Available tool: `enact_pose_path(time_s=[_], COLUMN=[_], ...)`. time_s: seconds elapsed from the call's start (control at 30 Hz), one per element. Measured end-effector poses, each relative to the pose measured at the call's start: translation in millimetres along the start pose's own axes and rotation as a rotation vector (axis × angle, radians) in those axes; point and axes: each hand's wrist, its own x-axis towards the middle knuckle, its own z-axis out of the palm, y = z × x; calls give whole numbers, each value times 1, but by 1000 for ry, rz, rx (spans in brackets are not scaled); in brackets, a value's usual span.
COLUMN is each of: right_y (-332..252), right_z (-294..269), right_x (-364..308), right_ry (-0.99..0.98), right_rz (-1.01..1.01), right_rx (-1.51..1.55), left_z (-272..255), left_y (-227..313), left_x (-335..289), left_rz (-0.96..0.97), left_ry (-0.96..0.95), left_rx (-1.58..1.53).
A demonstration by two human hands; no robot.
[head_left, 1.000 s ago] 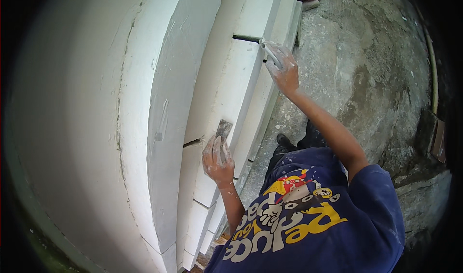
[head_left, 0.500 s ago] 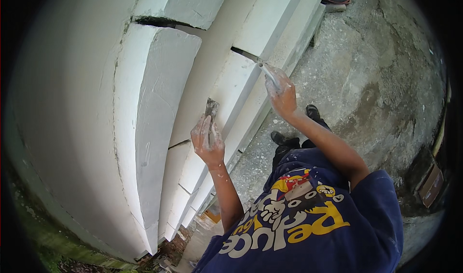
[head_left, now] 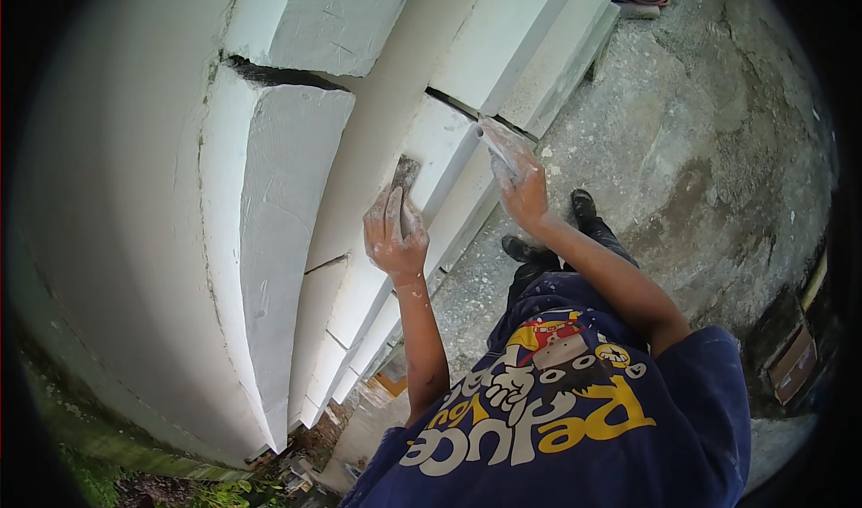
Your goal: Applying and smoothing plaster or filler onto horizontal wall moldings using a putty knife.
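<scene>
A stained, speckled concrete floor [head_left: 718,95] spreads along the right, and a pale wall [head_left: 117,239] curves down the left, with stepped white ledges [head_left: 292,176] between them. The left hand [head_left: 397,243], dusted white, pinches a flat grey blade [head_left: 406,174] over the face of the middle ledge [head_left: 438,142]; whether it touches is unclear. The right hand [head_left: 523,180], also whitened, closes around a slim pale handle [head_left: 493,136], its end beside a dark gap [head_left: 449,101] crossing that ledge.
</scene>
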Motion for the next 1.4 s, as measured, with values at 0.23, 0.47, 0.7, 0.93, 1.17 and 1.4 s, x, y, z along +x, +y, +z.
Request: enact_pose_path(time_s=[0.23, 0.47, 0.7, 0.93, 1.17, 1.4], right_y=[8, 11, 8, 16, 38, 19], right_z=[1, 2, 4, 11, 12, 21], right_x=[3, -3, 0, 0, 0, -17], right_ry=[-12, -65, -63, -13, -50, 55], right_rz=[57, -70, -36, -145, -346, -155], right_rx=[-11, -117, -28, -74, -110, -5], left_z=[2, 1, 2, 3, 1, -1], left_y=[2, -2, -1, -2, 2, 1], left_x=[4, 2, 2, 3, 5, 5], left_rz=[4, 0, -4, 3, -4, -16], left_ry=[23, 12, 21, 25, 15, 10], left_rx=[-15, -14, -18, -26, -24, -22])
